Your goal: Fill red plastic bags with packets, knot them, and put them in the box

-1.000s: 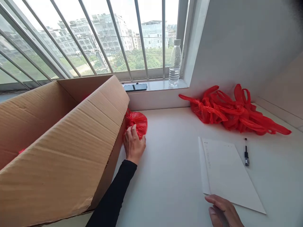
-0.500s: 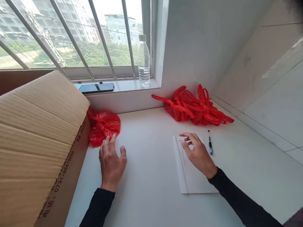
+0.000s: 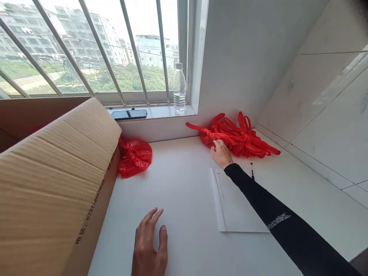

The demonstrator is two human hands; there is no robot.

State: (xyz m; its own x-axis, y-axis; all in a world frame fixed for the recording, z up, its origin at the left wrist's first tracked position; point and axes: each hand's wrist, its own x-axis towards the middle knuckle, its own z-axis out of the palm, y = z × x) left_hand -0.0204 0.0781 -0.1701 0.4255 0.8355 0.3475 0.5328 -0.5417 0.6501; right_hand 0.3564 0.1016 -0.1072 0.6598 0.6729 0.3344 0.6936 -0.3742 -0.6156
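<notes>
My left hand (image 3: 150,243) hangs over the white tabletop near the front edge of the view, fingers spread and holding nothing. At the back, my right hand (image 3: 222,154) reaches to a knotted red plastic bag (image 3: 205,137), the leftmost of a heap of red bags (image 3: 248,140) against the wall. Its fingers are curled together against the bag's lower front, and the fingertips are partly hidden. Another tied red plastic bag (image 3: 135,158) sits on the left, beside the cardboard box, apart from both hands.
An open cardboard box (image 3: 66,168) with a flap folded outward fills the left side. Under my right forearm lies an open notebook (image 3: 238,214), with a black pen (image 3: 252,174) partly covered. A phone (image 3: 129,114) and a water bottle (image 3: 179,90) rest on the windowsill.
My right hand has moved from above the notebook up to the red bags. My left hand has drawn back from the left red bag toward me. The camera view has shifted slightly.
</notes>
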